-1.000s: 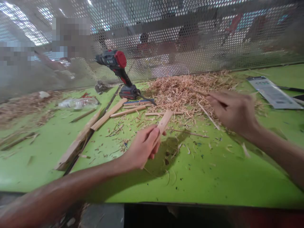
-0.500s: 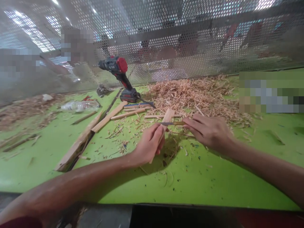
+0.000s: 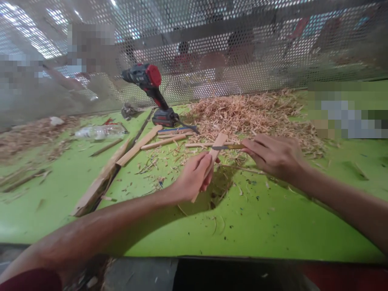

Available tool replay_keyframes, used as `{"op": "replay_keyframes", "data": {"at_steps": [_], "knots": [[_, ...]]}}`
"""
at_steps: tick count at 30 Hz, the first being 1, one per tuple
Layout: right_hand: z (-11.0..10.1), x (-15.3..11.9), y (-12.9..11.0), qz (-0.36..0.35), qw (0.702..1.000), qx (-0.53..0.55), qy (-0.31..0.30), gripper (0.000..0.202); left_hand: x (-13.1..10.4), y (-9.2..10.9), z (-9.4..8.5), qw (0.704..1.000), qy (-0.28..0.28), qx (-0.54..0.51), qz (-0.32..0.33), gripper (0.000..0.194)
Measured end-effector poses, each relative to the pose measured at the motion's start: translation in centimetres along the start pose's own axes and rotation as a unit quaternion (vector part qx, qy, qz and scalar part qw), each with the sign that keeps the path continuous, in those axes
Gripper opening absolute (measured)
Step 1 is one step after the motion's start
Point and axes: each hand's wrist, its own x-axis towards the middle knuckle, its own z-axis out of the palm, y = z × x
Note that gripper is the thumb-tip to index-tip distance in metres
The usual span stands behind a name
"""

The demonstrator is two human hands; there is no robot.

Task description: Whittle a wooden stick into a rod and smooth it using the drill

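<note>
A flat strip of pale wood slants up and away from my left hand, whose fingers are wrapped round its lower part. My right hand is closed on the yellowish handle of a thin knife. The knife's grey blade lies across the strip, just beyond my left fingers. Both hands are above the green table, and wood shavings are heaped behind them.
A red and black cordless drill stands on its battery at the back. Left of centre lie a long wood piece, a flat stick and a plastic bottle. A perforated metal screen rises behind.
The knife blade and my right hand have shifted slightly up and to the right. More of the strip shows above my left hand. The whole view has tilted a little.
</note>
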Motion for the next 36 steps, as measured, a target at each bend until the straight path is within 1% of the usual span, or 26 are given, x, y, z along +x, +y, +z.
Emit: {"op": "replay_keyframes", "data": {"at_steps": [3, 6, 7, 9, 11, 12, 14, 16, 19, 21, 24, 27, 30, 33, 36], "knots": [[0.0, 0.0, 0.0, -0.007, 1.0, -0.015, 0.006, 0.036, 0.5, 0.1, -0.2, 1.0, -0.009, 0.004, -0.001, 0.034], [0.2, -0.2, 0.8, 0.013, 1.0, -0.01, -0.014, 0.036, 0.3, 0.2, -0.1, 1.0, -0.004, 0.003, -0.01, 0.034], [0.4, -0.3, 1.4, 0.032, 0.999, -0.011, -0.023, 0.036, 0.0, 0.2, 0.0, 1.0, -0.005, 0.007, -0.014, 0.034], [0.5, -0.6, 3.2, 0.088, 0.996, -0.016, -0.025, 0.037, -0.6, 0.3, 0.1, 0.999, -0.031, 0.02, -0.016, 0.034], [0.4, -0.8, 4.8, 0.155, 0.988, -0.013, 0.001, 0.036, -1.2, 0.4, 0.2, 0.997, -0.066, 0.027, -0.01, 0.035], [0.2, -0.8, 5.4, 0.181, 0.983, -0.006, 0.018, 0.036, -1.3, 0.5, 0.2, 0.997, -0.073, 0.021, -0.007, 0.034], [-0.3, -0.6, 5.5, 0.203, 0.978, 0.028, 0.045, 0.036, -1.1, 0.4, 0.2, 0.998, -0.057, -0.018, -0.007, 0.033], [-0.7, -0.2, 4.3, 0.191, 0.977, 0.081, 0.047, 0.035, -0.6, 0.2, 0.3, 0.997, -0.029, -0.073, -0.012, 0.031], [-0.6, 0.2, 1.4, 0.125, 0.979, 0.157, 0.019, 0.033, 0.1, -0.3, 0.4, 0.989, -0.026, -0.147, -0.016, 0.032], [-0.1, 0.1, -0.4, 0.084, 0.98, 0.18, -0.001, 0.034, 0.3, -0.7, 0.6, 0.982, -0.035, -0.183, -0.01, 0.033], [0.6, -0.3, -2.0, 0.056, 0.981, 0.186, -0.01, 0.035, 0.4, -1.1, 0.7, 0.977, -0.034, -0.21, 0.001, 0.034], [0.6, -0.6, -2.5, 0.05, 0.984, 0.173, -0.014, 0.033, 0.3, -1.0, 0.9, 0.978, -0.028, -0.207, 0.005, 0.033], [0.3, -0.5, -2.4, 0.055, 0.988, 0.143, -0.022, 0.031, 0.1, -0.5, 1.1, 0.98, -0.018, -0.198, 0.002, 0.033], [0.2, -0.4, -1.9, 0.043, 0.992, 0.12, -0.01, 0.031, 0.0, -0.2, 1.3, 0.983, -0.001, -0.184, -0.015, 0.033], [0.3, -0.4, -1.5, 0.028, 0.995, 0.098, 0.001, 0.031, -0.1, -0.2, 1.3, 0.986, 0.008, -0.164, -0.019, 0.033]]}}
